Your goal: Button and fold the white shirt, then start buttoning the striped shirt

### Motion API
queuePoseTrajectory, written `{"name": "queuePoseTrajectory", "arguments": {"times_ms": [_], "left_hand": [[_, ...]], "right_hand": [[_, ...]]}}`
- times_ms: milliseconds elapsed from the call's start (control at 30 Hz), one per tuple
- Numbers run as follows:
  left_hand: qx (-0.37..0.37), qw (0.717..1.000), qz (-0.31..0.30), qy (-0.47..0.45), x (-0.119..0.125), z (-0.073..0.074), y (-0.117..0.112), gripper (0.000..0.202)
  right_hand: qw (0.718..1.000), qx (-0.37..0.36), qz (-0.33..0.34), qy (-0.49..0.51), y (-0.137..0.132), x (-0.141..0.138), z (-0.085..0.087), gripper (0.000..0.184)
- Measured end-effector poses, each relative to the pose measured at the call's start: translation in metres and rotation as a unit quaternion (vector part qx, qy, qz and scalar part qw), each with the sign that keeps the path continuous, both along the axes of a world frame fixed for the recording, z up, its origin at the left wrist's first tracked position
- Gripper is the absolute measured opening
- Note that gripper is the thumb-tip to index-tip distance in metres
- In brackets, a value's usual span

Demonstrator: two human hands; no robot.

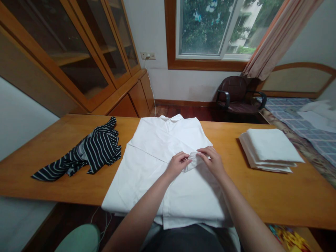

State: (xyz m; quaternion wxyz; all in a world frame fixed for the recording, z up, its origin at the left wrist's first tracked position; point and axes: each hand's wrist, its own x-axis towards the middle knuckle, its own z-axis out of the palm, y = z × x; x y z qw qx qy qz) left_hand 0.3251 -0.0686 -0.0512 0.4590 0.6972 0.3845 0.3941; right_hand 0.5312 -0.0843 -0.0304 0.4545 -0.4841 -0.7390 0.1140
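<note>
A white collared shirt (147, 175) lies spread on the wooden table in front of me, collar away from me, its lower end hanging over the near edge. One sleeve seems folded across the front on the left. On the right half of the shirt, my two hands pinch the end of a sleeve (193, 160) between them. My left hand (179, 163) has its thumb and fingers closed at the sleeve's left side. My right hand (212, 160) is closed on its right side, fingertips pressed to the cloth.
On the wooden table (225, 134), a black-and-white striped garment (101, 147) lies crumpled to the left. A stack of folded white cloth (270, 148) sits to the right. Beyond are a glass-door cabinet (119, 78), a chair (233, 94) and a bed (296, 108). A green stool (80, 239) stands below left.
</note>
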Motion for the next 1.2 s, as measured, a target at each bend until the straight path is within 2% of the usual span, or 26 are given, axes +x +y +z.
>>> {"name": "queuePoseTrajectory", "arguments": {"times_ms": [267,433,600,733,967,1200], "left_hand": [[-0.020,1.000,0.023,0.009,-0.002,-0.003,0.001,0.032],[-0.077,0.996,0.045,-0.009,-0.001,-0.007,-0.001,0.036],[-0.125,0.990,0.051,-0.037,0.001,-0.008,-0.001,0.035],[-0.128,0.989,0.051,-0.047,0.002,-0.005,-0.002,0.031],[-0.095,0.993,0.059,-0.037,0.001,-0.001,-0.002,0.030],[-0.111,0.991,0.056,-0.055,0.001,-0.007,0.000,0.033]], "right_hand": [[0.995,0.069,-0.043,-0.059,-0.007,0.002,0.005,0.018],[0.991,0.078,-0.050,-0.101,-0.011,0.003,0.006,0.015],[0.988,0.073,-0.023,-0.134,-0.010,0.002,0.004,0.015],[0.987,0.066,0.016,-0.146,-0.009,0.001,0.003,0.013],[0.989,0.056,0.055,-0.122,-0.010,0.004,0.001,0.013],[0.998,0.063,0.006,-0.024,-0.009,0.004,0.003,0.010]]}}
